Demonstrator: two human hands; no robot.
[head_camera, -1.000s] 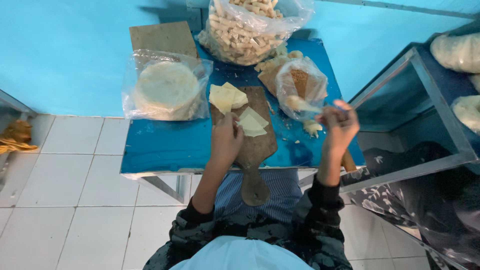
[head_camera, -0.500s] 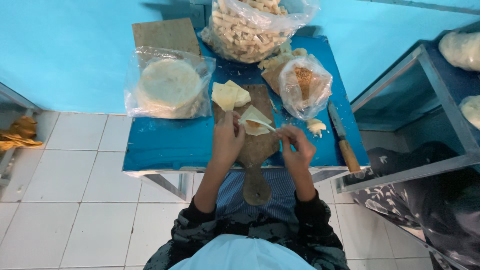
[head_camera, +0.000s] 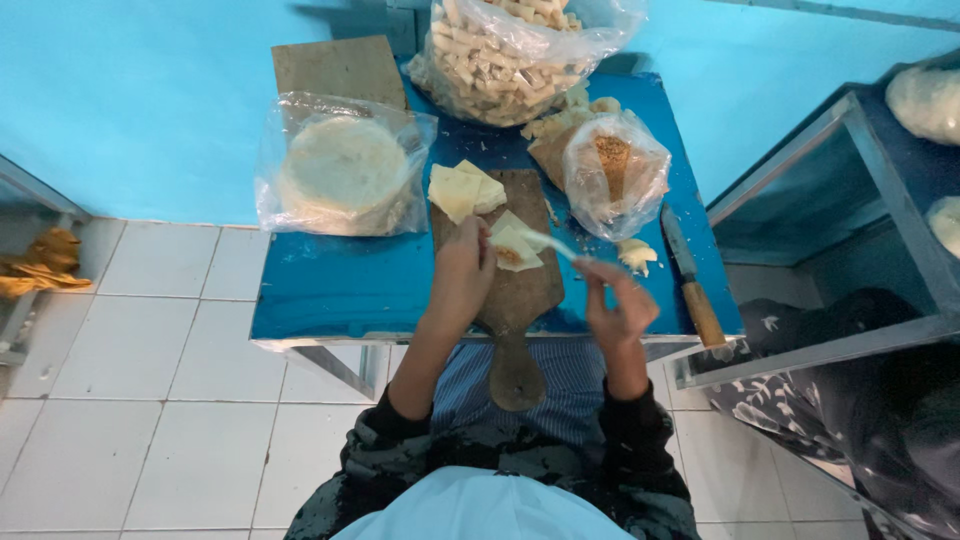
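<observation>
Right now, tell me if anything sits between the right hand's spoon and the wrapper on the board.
Nothing visible does. The right hand holds a pale spoon whose tip already reaches the wrapper on the wooden board, while the left hand steadies that wrapper from the other side.

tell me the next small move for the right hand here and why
Probably tip the spoon so the filling drops onto the wrapper. The right hand holds the spoon with its tip over the wrapper, the left hand pins that wrapper on the wooden board, and only a little filling shows there.
</observation>
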